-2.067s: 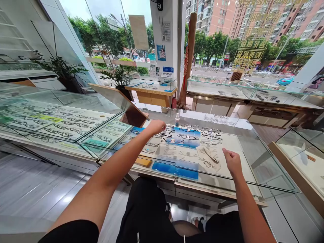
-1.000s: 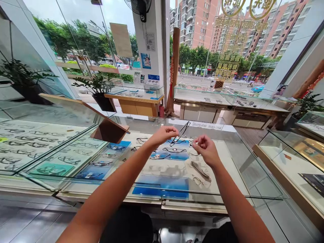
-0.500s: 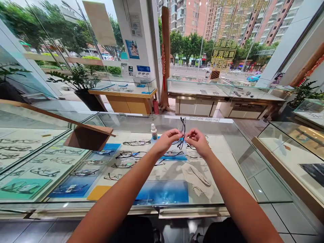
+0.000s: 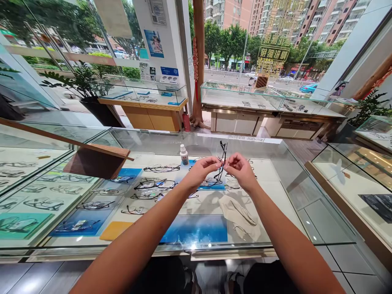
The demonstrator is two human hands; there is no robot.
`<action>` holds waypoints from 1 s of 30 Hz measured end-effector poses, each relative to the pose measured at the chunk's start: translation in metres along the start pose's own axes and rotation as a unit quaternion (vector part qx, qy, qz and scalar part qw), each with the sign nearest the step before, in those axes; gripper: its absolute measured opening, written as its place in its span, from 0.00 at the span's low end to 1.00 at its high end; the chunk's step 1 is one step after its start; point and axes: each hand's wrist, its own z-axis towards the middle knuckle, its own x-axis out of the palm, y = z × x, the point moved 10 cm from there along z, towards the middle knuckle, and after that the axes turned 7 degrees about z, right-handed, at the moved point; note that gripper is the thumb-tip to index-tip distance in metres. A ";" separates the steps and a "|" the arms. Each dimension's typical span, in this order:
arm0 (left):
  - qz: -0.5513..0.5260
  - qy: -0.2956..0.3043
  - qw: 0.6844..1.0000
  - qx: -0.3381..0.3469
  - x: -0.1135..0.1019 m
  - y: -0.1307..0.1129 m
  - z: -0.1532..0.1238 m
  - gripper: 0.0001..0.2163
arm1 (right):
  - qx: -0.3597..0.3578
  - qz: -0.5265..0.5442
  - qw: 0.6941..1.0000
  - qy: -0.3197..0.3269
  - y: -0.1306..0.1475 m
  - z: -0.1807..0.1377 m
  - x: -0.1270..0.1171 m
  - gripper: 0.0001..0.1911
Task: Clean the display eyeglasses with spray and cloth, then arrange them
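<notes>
Both hands hold one pair of dark-framed eyeglasses [image 4: 223, 149] upright above the glass display counter [image 4: 196, 246]. My left hand [image 4: 204, 169] is closed, pinching the frame from the left with thumb and fingers. On the other side, my right hand [image 4: 240, 168] pinches the same frame near its middle, fingers curled. A small white bottle [image 4: 183, 155] stands just beyond my left hand. Below my right hand lies a crumpled beige cloth [image 4: 239, 216]. Which exact part of the frame each fingertip grips is too small to tell.
Rows of eyeglasses [image 4: 155, 185] lie under the glass on the left. A brown slatted wooden stand [image 4: 96, 161] rests on the counter there. A yellow pad [image 4: 115, 231] and a blue panel [image 4: 196, 228] are near the front edge. Another glass case [image 4: 352, 192] stands to the right.
The camera view has shifted slightly, so the counter and background sit a little higher. Both hands keep hold of the eyeglasses, whose angle has changed slightly.
</notes>
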 end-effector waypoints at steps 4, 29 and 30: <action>-0.006 0.001 1.000 0.001 0.001 -0.002 -0.001 0.12 | -0.005 -0.008 1.000 0.000 0.000 0.001 0.000 0.20; -0.100 0.054 0.993 -0.007 0.005 0.003 0.002 0.10 | 0.043 0.016 0.999 -0.013 -0.010 0.002 -0.003 0.19; -0.103 0.058 0.993 -0.008 0.006 0.003 0.002 0.10 | 0.054 0.030 0.998 -0.009 -0.013 0.002 -0.003 0.20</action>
